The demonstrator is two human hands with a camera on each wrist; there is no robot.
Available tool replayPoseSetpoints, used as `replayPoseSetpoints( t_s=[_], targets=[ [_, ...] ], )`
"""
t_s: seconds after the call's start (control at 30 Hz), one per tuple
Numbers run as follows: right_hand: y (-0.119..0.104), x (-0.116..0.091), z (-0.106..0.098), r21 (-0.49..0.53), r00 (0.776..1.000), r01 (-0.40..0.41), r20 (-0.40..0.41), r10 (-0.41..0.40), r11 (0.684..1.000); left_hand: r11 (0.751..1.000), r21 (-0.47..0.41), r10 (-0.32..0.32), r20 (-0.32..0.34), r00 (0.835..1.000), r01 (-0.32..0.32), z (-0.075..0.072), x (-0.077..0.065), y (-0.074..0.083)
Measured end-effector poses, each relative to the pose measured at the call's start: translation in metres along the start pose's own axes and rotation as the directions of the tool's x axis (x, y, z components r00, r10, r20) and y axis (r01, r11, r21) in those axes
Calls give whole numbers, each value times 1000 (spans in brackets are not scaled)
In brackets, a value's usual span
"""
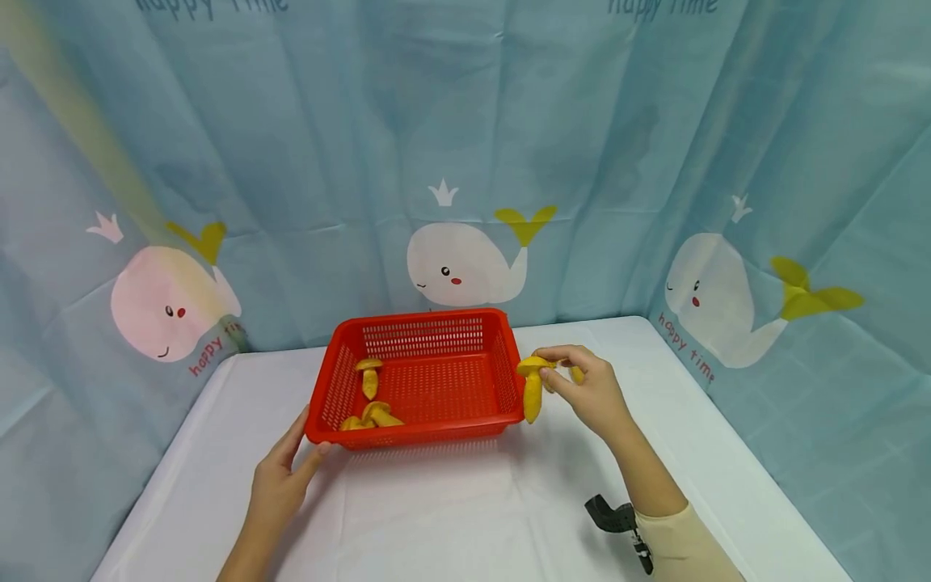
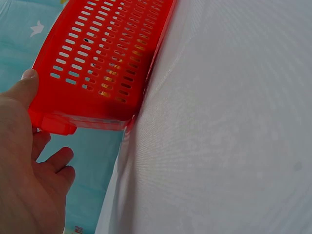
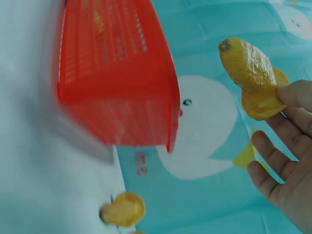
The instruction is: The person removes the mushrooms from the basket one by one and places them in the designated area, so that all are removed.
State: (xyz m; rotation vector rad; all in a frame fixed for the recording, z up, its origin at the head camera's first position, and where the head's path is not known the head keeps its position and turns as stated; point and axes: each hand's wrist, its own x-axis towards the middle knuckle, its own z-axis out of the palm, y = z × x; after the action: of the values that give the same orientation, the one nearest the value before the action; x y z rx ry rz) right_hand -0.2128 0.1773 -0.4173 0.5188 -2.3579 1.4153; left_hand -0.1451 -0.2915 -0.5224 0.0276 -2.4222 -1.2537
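Observation:
A red plastic basket [image 1: 445,388] with slotted walls stands on the table. My left hand [image 1: 278,485] holds its front left corner, the thumb on the rim [image 2: 53,105] and the fingers curled below. Inside, at the left, lie several yellow mushrooms; one mushroom [image 1: 370,381] is apart from those in the front corner [image 1: 381,415]. Just outside the basket's right wall, my right hand [image 1: 592,396] pinches another yellow mushroom [image 3: 248,66] by its cap between thumb and fingers, the stem hanging down. The other fingers of that hand [image 3: 292,180] are loosely spread.
Beyond the right hand, a yellow mushroom [image 3: 126,209] lies on the white-covered table [image 1: 422,509], partly hidden by the hand in the head view. A blue curtain [image 1: 349,162] with whale prints hangs behind and at both sides. A black strap [image 1: 611,515] is near the right sleeve.

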Motion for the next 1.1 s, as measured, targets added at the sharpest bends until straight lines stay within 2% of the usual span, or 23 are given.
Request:
replayPoseSetpoints(
  t_s=[0.17,0.37,0.53,0.77,1.1],
  targets=[
    [10,-5,-17,-74,999,-33,-21,32,997,1000,-7,-1,14,1000,1,0,1,0],
    [19,-3,-31,-105,999,-17,-34,14,994,1000,-7,6,4,1000,-6,-1,2,1],
    [26,-4,-39,-119,999,-36,-37,32,992,1000,-15,27,-2,1000,-27,-1,2,1],
    [32,-3,-49,-143,998,-48,-55,40,989,1000,-18,-10,8,1000,10,0,0,-1],
    [38,5,-54,-152,998,-57,-47,51,987,1000,-16,1,3,1000,-1,0,1,-6]
  ],
)
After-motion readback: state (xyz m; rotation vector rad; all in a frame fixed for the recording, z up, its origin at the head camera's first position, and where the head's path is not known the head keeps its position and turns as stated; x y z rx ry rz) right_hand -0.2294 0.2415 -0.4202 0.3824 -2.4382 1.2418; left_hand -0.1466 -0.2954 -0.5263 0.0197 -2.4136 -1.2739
